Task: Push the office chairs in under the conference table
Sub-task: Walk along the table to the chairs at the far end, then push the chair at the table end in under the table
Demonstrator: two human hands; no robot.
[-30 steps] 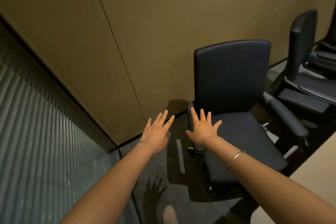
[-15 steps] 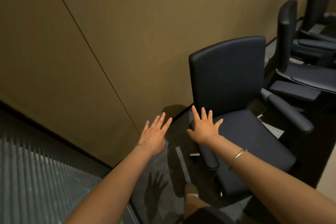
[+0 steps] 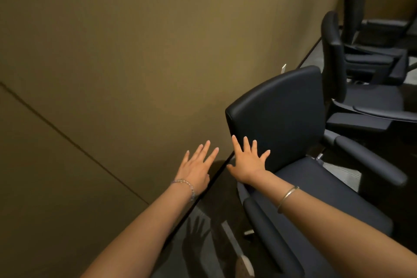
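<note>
Both hands are stretched forward with the fingers spread and hold nothing: the left hand (image 3: 195,168) is in front of the wall (image 3: 135,52), and the right hand (image 3: 249,161) is just before the backrest of the nearest office chair (image 3: 279,119), but I cannot tell if it touches. This chair stands on the dark floor (image 3: 225,221) close to the wall, its seat open to view, and two more chairs (image 3: 336,56) stand in a row behind it. The conference table is not visible here, so I judge that the pushing of this chair is not yet done and that the others also wait.
</note>
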